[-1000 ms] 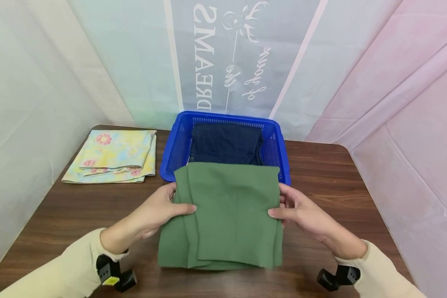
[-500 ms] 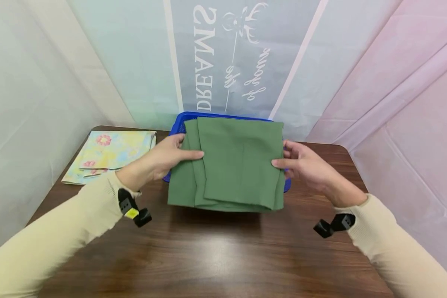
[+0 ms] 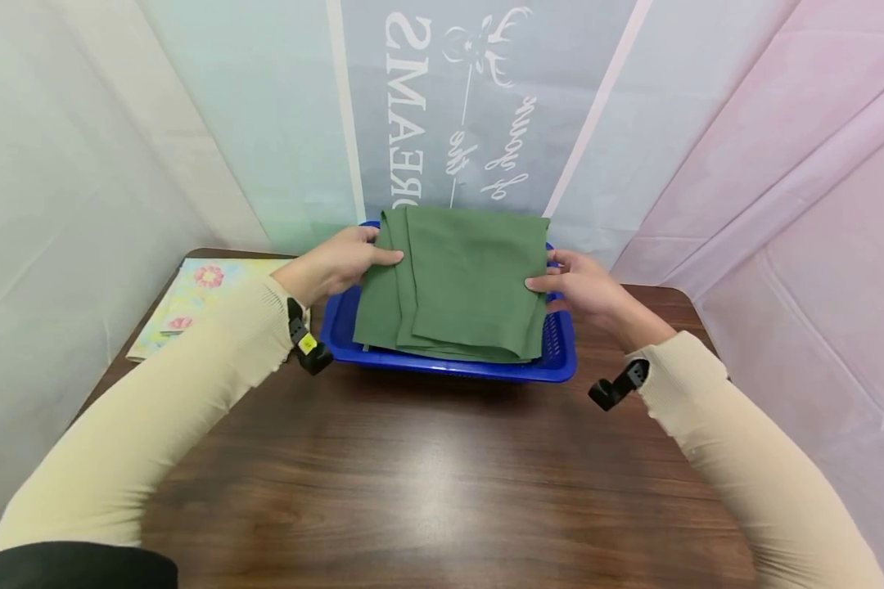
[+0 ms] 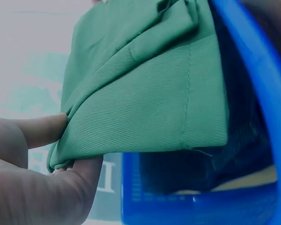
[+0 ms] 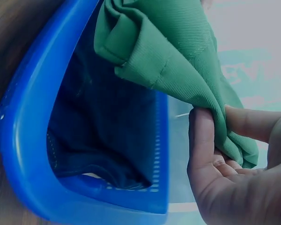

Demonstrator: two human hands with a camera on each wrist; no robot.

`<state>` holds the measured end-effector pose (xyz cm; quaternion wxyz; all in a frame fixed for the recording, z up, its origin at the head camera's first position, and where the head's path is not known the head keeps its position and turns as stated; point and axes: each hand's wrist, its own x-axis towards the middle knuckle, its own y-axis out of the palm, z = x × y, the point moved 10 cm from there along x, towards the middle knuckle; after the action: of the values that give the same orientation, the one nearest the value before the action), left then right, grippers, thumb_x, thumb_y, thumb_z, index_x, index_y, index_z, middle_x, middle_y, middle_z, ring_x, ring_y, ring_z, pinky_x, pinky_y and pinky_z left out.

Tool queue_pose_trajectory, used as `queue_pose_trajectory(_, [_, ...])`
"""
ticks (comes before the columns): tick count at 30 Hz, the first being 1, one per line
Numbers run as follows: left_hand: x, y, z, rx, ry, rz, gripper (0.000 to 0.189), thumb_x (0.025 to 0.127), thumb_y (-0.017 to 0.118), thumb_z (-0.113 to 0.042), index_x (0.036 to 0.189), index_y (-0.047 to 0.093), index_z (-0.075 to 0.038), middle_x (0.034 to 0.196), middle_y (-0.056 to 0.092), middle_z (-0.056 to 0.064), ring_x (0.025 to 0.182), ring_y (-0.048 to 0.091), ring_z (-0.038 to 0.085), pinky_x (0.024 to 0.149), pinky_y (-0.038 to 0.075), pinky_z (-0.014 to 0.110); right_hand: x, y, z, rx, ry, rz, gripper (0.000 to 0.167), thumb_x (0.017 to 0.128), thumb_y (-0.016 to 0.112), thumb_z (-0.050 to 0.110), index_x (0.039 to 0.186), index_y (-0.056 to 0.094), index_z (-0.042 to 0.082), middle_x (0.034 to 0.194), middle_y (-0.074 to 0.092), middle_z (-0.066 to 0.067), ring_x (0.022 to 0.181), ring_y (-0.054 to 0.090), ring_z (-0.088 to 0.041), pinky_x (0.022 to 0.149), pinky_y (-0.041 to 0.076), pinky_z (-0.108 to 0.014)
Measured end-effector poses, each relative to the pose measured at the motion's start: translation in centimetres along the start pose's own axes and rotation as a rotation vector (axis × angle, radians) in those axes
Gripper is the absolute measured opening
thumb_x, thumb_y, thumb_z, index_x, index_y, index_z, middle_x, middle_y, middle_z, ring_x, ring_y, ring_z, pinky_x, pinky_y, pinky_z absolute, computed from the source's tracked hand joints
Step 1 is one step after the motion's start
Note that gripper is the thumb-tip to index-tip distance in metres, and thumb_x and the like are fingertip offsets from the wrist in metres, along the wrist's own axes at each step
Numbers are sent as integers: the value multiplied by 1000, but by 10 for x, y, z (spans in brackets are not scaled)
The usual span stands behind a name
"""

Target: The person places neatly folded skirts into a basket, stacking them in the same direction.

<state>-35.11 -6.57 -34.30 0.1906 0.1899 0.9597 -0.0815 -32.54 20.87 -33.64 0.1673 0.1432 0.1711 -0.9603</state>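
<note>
A folded green garment hangs over the blue plastic basket in the head view, covering most of its opening. My left hand pinches the garment's left side, thumb on top and fingers beneath. On the opposite side my right hand grips it the same way. Both wrist views show the green cloth held above the basket's rim. Below it in the basket lies a folded dark navy garment, with stitching visible along its edge.
A folded floral cloth in yellow, blue and pink lies at the table's back left, partly hidden by my left sleeve. The brown wooden table reaches a printed fabric backdrop behind the basket.
Both hands have carried the green garment forward, away from me, from in front of the basket to over it. The navy garment is now hidden in the head view.
</note>
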Motion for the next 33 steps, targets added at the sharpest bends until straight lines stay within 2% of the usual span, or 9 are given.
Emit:
queue_pose_trajectory(4, [17,-2,8,49,-40,3,62,106,53,-9,158,21,4,149,45,22,128,54,33,107,48,45,16,5,-11,-56,29,-12,57,104,58,11,151,32,-5,138,53,-23,110,62,-22,95,57,-42])
queue_pose_trajectory(7, [25,0,19,80,-86,38,70,106,51,-7,161,7,4,158,33,23,138,45,36,112,43,47,25,10,-23,-76,68,-6,61,105,57,10,155,26,-5,144,48,-26,122,57,-32,101,53,-48])
queue_pose_trajectory(10, [28,2,32,111,-149,74,80,105,53,-7,163,-3,-3,166,15,22,147,31,41,116,37,53,30,16,-35,-79,104,1,66,105,55,8,158,17,-5,149,41,-29,132,49,-40,104,50,-52])
queue_pose_trajectory(13, [29,2,44,171,-210,91,90,104,58,-12,163,-11,-12,169,-1,19,151,18,45,116,35,57,33,20,-43,-86,129,-3,71,105,54,8,159,10,-6,154,32,-31,138,42,-43,105,48,-53])
queue_pose_trajectory(15, [29,3,50,201,-238,99,93,104,60,-17,163,-12,-13,169,-2,19,151,15,46,114,38,57,36,21,-46,-83,137,1,70,106,52,8,159,10,-7,154,32,-32,140,41,-44,106,48,-53])
queue_pose_trajectory(19, [31,4,55,255,-261,102,95,103,61,-23,162,-12,-7,169,-1,21,151,15,45,111,42,55,36,25,-48,-94,143,30,68,107,49,10,158,9,-10,154,33,-32,141,40,-44,107,46,-53])
queue_pose_trajectory(24, [30,5,61,294,-297,119,91,104,59,-21,161,-9,-1,169,3,21,151,19,45,110,44,52,33,33,-51,-107,182,89,74,107,48,11,159,-2,-9,161,20,-32,147,30,-43,111,42,-54])
queue_pose_trajectory(27, [28,7,61,321,-303,132,90,104,59,-22,161,-7,0,169,4,21,151,19,45,109,45,52,31,39,-54,-135,210,117,75,108,47,13,159,-4,-7,162,17,-30,149,26,-42,112,40,-55])
queue_pose_trajectory(33, [24,2,53,335,-291,109,88,104,59,-27,162,-2,-1,168,8,21,149,25,44,104,50,51,28,43,-55,-152,211,127,77,107,49,15,159,-3,-8,163,16,-30,149,25,-42,114,38,-55])
